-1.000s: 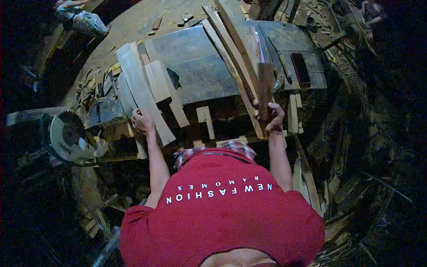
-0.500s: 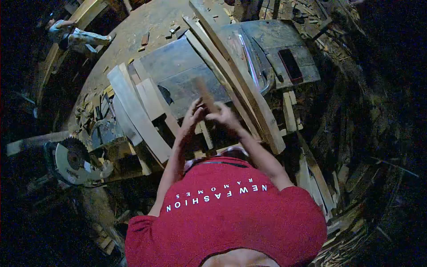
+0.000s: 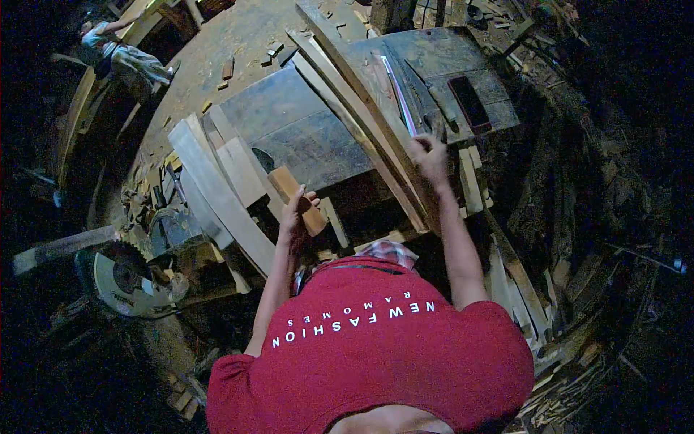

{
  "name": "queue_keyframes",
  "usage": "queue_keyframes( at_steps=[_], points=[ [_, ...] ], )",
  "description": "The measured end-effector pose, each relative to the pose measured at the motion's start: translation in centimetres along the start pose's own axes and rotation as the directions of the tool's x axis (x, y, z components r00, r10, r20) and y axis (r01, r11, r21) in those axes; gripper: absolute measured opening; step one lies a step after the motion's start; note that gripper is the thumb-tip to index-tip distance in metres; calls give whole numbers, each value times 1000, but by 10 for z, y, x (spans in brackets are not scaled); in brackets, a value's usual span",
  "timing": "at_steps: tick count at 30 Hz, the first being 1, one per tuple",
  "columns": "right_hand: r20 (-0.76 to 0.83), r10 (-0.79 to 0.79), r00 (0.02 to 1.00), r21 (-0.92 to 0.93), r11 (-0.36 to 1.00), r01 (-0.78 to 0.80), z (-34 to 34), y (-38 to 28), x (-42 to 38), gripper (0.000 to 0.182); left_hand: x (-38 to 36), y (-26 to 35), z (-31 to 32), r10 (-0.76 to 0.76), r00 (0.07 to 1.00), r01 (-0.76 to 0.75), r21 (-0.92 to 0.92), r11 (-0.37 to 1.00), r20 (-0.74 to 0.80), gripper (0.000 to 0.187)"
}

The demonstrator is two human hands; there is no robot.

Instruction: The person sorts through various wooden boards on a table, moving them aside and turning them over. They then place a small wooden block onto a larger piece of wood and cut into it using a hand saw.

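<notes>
short block in one hand, long strips under the other

the left hand (image 3: 295, 211) is closed around a short wooden block (image 3: 297, 190), fingers wrapped over its lower half. the block is tilted and is held just above the near edge of the saw table (image 3: 289, 123), beside the pale boards (image 3: 217, 184) that lean off the left side of the table. the right hand (image 3: 429, 155) is stretched forward and lies on the long wooden strips (image 3: 361, 108) that run diagonally over the table; the fingers look bent onto the wood, but i cannot tell if they really grip a strip or only press on it. a dark phone (image 3: 470, 103) lies further right on the table. a circular saw (image 3: 130, 278) sits low on the left.

in my judgement this is a sorting or feeding step: one piece is in hand and the other hand goes to the next stock. the next move calls for a firm grip on one strip only, and for keeping the block away from the other boards.
</notes>
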State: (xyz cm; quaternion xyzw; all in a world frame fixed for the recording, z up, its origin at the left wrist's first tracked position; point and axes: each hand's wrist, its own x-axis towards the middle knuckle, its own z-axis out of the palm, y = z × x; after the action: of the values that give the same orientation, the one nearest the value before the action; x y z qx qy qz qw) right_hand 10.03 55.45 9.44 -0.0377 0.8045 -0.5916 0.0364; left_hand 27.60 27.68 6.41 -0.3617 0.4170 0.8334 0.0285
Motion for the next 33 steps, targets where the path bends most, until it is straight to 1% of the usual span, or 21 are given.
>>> queue_keyframes(
  at_steps=[2, 3, 5, 6, 8, 9, 11, 12, 14, 15, 17, 18, 21, 22, 24, 26, 28, 30, 31, 32, 33],
  points=[
    [-162, -126, 979, -188, 978, 94, -19, 60, 29, 18, -4, -5, 6, 0, 1000, 0, 1, 1000, -8, 42],
    [-160, -127, 979, -188, 978, 96, -25, 72, 36, 18, -5, -9, 8, -5, 1000, 5, 32, 999, -17, 42],
    [-250, 78, 965, -312, 937, -157, -28, 84, 44, 35, -2, -15, 11, -64, 998, 65, 45, 997, -28, 41],
    [-246, 77, 966, -311, 938, -154, -27, 86, 45, 35, 2, -20, 8, -61, 998, 63, 44, 997, -31, 41],
    [-228, 59, 972, -485, 859, -166, -27, 88, 43, 51, 7, -30, 3, -131, 991, 131, 45, 990, 2, 40],
    [-226, 61, 972, -483, 860, -166, -25, 93, 44, 51, 6, -30, 7, -121, 992, 120, 15, 993, 32, 41],
    [-234, -64, 970, -601, 794, -92, -22, 103, 44, 60, -2, -28, 10, -145, 989, 145, 37, 989, -4, 41],
    [-234, -64, 970, -600, 795, -92, -20, 111, 48, 60, -5, -24, 14, -165, 986, 167, 55, 984, -34, 41],
    [-294, -22, 956, -449, 886, -118, -16, 126, 54, 58, -4, -26, 12, -158, 986, 160, 64, 985, -45, 41],
    [-296, -24, 955, -447, 887, -117, -18, 122, 54, 58, -6, -24, 14, -151, 987, 155, 70, 985, -56, 41],
    [-314, 23, 949, -205, 974, -92, -17, 117, 56, 55, -6, -22, 15, -126, 991, 129, 73, 989, -48, 40],
    [-313, 22, 950, -202, 975, -89, -16, 128, 60, 55, -8, -20, 16, -105, 994, 107, 72, 992, -41, 39],
    [-366, 43, 930, -344, 922, -178, -23, 162, 72, 52, -10, -14, 19, -121, 991, 126, 85, 988, -62, 35],
    [-375, -42, 926, -359, 927, -104, -25, 160, 71, 53, -2, -18, 13, -120, 990, 126, 78, 989, -77, 35],
    [-321, -107, 941, -439, 897, -48, -29, 164, 72, 52, 11, -28, -6, -158, 979, 155, 33, 987, 125, 31],
    [-277, 126, 952, -341, 914, -221, -30, 135, 69, 51, 4, -23, -5, -131, 987, 135, -42, 990, 96, 30],
    [-285, 175, 942, -204, 950, -238, -30, 155, 77, 48, 20, -31, -22, -120, 986, 124, -33, 992, 118, 31],
    [-13, 271, 963, -293, 919, -263, -46, 200, 103, 34, 20, -29, -17, -118, 990, 123, -55, 991, 79, 34],
    [23, 325, 945, 43, 944, -326, -46, 184, 93, 16, 14, -21, -10, -133, 988, 137, -59, 989, 78, 35],
    [38, 327, 944, 42, 944, -328, -47, 164, 92, 16, 8, -12, -3, -148, 986, 153, -63, 986, 79, 35],
    [142, 445, 884, 225, 856, -466, -47, 159, 93, 11, 7, -6, -1, -155, 983, 158, -17, 987, 96, 38]
  ],
)
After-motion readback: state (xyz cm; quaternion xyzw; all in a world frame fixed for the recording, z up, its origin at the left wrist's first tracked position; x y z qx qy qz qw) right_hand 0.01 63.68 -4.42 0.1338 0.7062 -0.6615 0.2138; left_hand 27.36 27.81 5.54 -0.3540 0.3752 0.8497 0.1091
